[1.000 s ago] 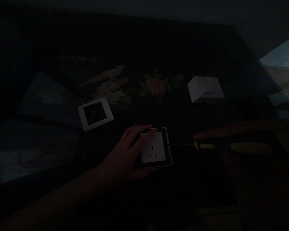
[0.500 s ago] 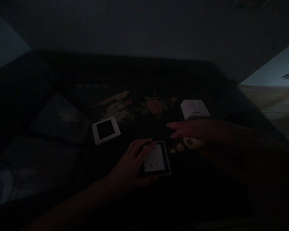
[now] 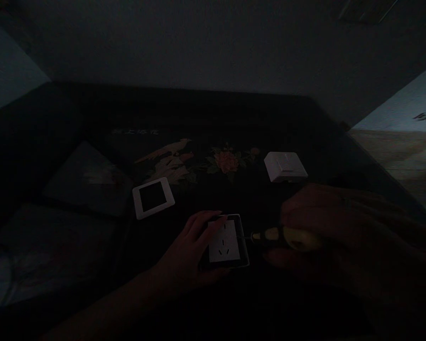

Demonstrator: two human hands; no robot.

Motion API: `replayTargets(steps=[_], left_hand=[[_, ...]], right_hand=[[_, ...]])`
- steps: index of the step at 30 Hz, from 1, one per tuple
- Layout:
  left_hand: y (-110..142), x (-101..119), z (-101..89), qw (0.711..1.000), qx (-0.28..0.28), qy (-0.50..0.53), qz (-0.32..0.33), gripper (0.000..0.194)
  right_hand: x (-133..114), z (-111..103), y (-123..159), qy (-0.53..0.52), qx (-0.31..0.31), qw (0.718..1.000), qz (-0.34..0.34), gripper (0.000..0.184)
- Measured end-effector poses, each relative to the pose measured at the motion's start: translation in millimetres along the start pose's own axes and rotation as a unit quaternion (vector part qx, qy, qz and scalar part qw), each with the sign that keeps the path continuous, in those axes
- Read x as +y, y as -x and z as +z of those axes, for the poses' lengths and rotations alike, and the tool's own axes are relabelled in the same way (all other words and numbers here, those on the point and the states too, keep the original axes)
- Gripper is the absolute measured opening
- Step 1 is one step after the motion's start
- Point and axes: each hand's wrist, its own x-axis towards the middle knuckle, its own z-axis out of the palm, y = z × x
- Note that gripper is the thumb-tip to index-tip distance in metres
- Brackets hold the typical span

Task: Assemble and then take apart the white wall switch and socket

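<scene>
My left hand [image 3: 195, 241] is closed round the left side of a wall socket [image 3: 224, 248], its fingers over the top edge and the thumb along the lower edge. The socket has a white slotted face in a dark surround with a thin pale rim. My right hand [image 3: 323, 218] grips a yellow-and-black screwdriver [image 3: 275, 234] by its handle, fingers above and thumb below. The thin shaft points left and reaches the socket's right side; its exact contact is too dark to see. A white square frame [image 3: 138, 201] lies to the left.
A white box-like piece [image 3: 286, 166] sits at the right, beyond my right hand. The dark tabletop [image 3: 199, 194] bears a painted bird and flower. A grey wall [image 3: 199, 47] rises behind it. Light is very dim.
My right hand has closed on the screwdriver, which has shifted slightly nearer to me. My left hand stays on the socket. The view has moved a little.
</scene>
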Motion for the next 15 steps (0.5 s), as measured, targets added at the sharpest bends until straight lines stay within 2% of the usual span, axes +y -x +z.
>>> replayTargets(steps=[2, 4, 6, 8, 10, 12, 15], left_hand=[[0.1, -0.4, 0.2, 1.000, 0.001, 0.001, -0.002, 0.092], [0.2, -0.6, 0.4, 1.000, 0.004, 0.003, -0.001, 0.093], [0.0, -0.4, 0.3, 1.000, 0.007, 0.006, -0.001, 0.093], [-0.2, -0.2, 0.2, 1.000, 0.004, 0.011, -0.002, 0.092], [0.0, -0.2, 0.2, 1.000, 0.002, 0.010, -0.006, 0.091], [0.6, -0.6, 0.5, 1.000, 0.006, 0.004, -0.007, 0.092], [2.0, -1.2, 0.9, 1.000, 0.014, -0.005, 0.001, 0.094]], right_hand=[[-2.4, 2.3, -1.5, 0.030, 0.011, 0.999, 0.005, 0.010], [-4.6, 3.6, -2.9, 0.048, 0.004, 0.998, 0.030, 0.023], [-6.5, 3.3, -3.7, 0.028, -0.014, 0.997, 0.065, 0.033], [-8.0, 1.7, -3.6, -0.014, -0.019, 0.995, 0.099, 0.036], [-8.8, 0.8, -2.8, -0.053, -0.012, 0.992, 0.117, 0.034], [-8.9, 1.8, -1.9, -0.073, 0.002, 0.992, 0.106, 0.029], [-8.4, 5.9, -2.0, -0.028, 0.071, 0.995, 0.068, 0.009]])
